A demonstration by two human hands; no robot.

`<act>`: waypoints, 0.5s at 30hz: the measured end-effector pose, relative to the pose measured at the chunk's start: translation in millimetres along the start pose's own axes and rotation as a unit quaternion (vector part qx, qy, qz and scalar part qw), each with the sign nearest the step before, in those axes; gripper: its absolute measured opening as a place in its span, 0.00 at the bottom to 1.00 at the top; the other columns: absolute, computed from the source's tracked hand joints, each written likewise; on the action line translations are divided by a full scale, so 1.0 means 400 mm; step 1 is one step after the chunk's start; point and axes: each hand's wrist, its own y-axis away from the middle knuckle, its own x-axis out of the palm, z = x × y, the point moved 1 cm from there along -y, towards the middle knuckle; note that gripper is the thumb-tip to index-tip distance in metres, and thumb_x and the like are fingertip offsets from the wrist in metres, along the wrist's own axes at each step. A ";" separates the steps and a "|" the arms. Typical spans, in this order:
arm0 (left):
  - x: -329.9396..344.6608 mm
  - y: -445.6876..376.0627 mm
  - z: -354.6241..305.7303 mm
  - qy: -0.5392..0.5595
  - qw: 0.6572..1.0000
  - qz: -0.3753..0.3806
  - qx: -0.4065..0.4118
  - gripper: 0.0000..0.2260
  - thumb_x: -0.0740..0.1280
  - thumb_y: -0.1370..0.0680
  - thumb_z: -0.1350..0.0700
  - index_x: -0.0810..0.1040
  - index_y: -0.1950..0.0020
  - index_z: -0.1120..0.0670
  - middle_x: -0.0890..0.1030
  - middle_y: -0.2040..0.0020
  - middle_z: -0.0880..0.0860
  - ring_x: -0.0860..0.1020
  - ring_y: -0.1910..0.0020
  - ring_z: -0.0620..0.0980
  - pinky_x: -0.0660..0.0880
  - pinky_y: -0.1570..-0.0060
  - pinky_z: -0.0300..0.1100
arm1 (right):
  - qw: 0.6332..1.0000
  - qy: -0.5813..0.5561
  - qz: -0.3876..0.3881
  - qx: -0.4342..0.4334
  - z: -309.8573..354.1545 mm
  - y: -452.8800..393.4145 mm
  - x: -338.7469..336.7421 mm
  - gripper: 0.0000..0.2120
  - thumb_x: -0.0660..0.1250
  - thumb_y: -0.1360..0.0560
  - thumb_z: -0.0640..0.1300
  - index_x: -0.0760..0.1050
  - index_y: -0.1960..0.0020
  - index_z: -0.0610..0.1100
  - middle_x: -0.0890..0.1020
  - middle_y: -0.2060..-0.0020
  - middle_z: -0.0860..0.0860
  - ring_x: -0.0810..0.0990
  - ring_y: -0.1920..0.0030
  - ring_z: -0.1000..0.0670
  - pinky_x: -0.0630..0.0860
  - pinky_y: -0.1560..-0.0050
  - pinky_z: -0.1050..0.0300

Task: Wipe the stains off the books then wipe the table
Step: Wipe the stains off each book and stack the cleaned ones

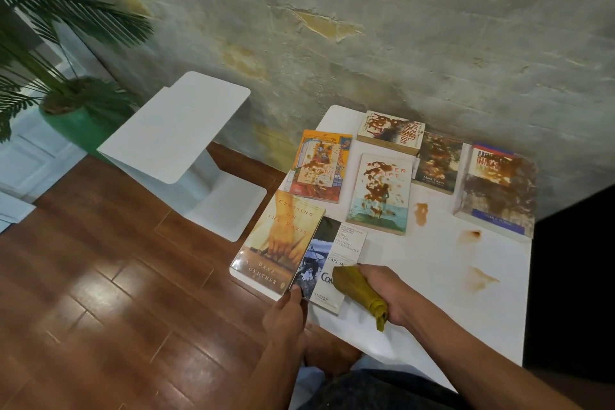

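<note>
1. One head view: right hand (382,293) grips a rolled olive cloth (357,293) against the Contact book (327,263) at the table's (432,276) near-left corner; left hand (288,313) pinches its lower edge.
2. Advice: wipe firmly outward, book braced.
3. Five far books show heavy brown stains; this cover looks nearly clean.

You have seven books (378,192) on the desk (432,263), three brown stains (421,212) on its bare top, one rolled cloth (361,293), two hands (382,296).
</note>
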 end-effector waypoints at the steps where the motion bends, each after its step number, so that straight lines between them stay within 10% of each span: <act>1: -0.001 0.001 0.001 -0.007 1.000 0.000 -0.003 0.10 0.73 0.23 0.56 0.83 0.47 0.61 0.85 0.50 0.60 0.84 0.49 0.59 0.82 0.46 0.53 | 1.000 -0.005 0.004 -0.001 0.001 0.000 -0.001 0.12 0.66 0.20 0.46 0.78 0.38 0.45 0.85 0.48 0.46 0.85 0.50 0.45 0.80 0.42 0.47; 15: 0.031 0.038 0.000 0.001 1.000 -0.005 -0.021 0.08 0.71 0.21 0.55 0.83 0.46 0.58 0.83 0.53 0.57 0.81 0.56 0.51 0.76 0.61 0.43 | 1.000 -0.002 0.009 0.015 0.009 0.014 -0.004 0.09 0.67 0.21 0.47 0.79 0.43 0.46 0.86 0.51 0.45 0.85 0.49 0.44 0.78 0.39 0.46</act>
